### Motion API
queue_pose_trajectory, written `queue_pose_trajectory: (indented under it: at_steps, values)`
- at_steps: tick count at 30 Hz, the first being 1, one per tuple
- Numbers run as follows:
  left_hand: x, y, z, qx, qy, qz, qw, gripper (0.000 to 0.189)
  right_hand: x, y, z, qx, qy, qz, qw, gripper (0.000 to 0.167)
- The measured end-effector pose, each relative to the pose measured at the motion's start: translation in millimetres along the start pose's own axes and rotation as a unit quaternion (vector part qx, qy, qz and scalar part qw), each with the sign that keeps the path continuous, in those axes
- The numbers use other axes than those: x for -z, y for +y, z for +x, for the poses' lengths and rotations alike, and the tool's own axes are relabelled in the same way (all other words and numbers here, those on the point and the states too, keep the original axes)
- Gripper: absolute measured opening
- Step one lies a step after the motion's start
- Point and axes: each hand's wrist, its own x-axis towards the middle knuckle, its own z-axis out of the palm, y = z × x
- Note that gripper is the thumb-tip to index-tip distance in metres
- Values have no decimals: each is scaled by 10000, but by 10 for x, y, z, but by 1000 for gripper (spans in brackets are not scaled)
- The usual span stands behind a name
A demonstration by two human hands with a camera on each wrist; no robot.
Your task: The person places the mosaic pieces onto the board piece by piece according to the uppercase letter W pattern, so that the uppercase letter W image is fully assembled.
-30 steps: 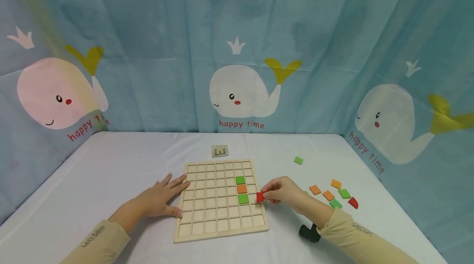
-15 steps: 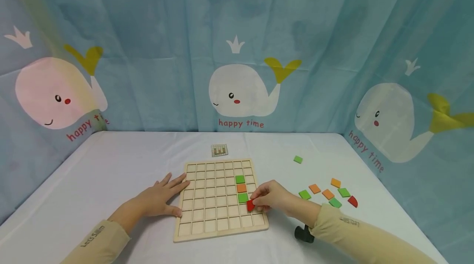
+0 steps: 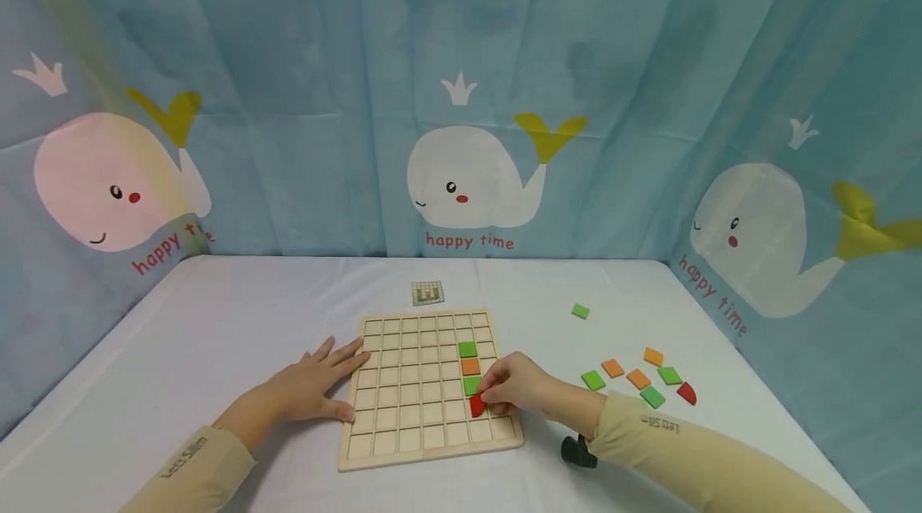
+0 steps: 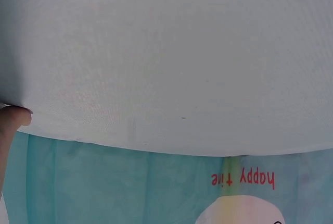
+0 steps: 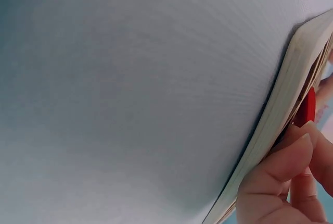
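A wooden grid board (image 3: 406, 418) lies on the white table. Along its left edge rests my left hand (image 3: 306, 386), fingers spread and straight over the rim. My right hand (image 3: 520, 385) pinches a red quarter-round tile (image 3: 476, 406) between thumb and fingers, over the board's right part, directly below a green tile (image 3: 471, 386). Above that sit an orange tile (image 3: 471, 367) and another green tile (image 3: 468, 349) in the same column. In the right wrist view, the red tile (image 5: 308, 108) shows just past the fingertips, low over the board's edge. My fingers hide part of it.
Right of the board lie loose green, orange and red tiles, among them a red quarter-round tile (image 3: 687, 393). A green tile (image 3: 580, 311) lies apart at the back. Behind the board is a small pattern card (image 3: 428, 293). A black object (image 3: 579, 451) shows by the right wrist.
My right hand has carried the red tile leftward from the board's right edge to the spot below the lower green tile. The left hand has stayed in place.
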Motion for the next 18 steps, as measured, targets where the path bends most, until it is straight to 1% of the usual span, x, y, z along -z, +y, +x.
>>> queue_pose_trajectory:
  at_steps: [8,18]
  values:
    - [-20,-26,2,-34,-15,18,10000,97,-31,8,31,-40,49,-173,9998,5]
    - [-9,-11,18,-13,11,64,10000,97,-10,12,11,-20,43,-3,10000,4]
